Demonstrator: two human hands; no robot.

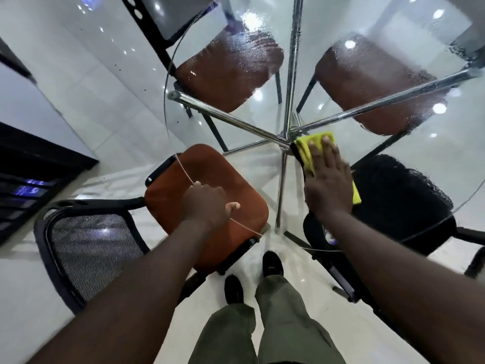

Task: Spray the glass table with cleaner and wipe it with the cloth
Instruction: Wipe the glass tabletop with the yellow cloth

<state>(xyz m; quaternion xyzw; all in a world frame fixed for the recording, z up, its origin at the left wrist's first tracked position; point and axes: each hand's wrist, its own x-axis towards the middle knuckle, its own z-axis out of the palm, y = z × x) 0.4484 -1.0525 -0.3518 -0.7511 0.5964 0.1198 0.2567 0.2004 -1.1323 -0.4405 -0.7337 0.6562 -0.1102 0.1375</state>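
1. Round glass table [262,179] viewed from above; chrome frame [236,122] beneath, bars meeting beside the cloth.
2. Yellow cloth [315,145] flat on glass near centre, pressed under right hand [328,185], fingers straight.
3. Left hand [207,203] clamped on near table rim, thumb on top.
4. Far half of glass wet, beaded.
5. Chairs tucked around: four. Brown seats, three: far-left chair [228,74], far-right chair [367,85], near chair [170,185]. Black seat, one: right chair [393,195]. Cloths: one.

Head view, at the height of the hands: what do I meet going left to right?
Mesh chair back → left hand holding the glass table rim → right hand pressing the yellow cloth → black chair seat.
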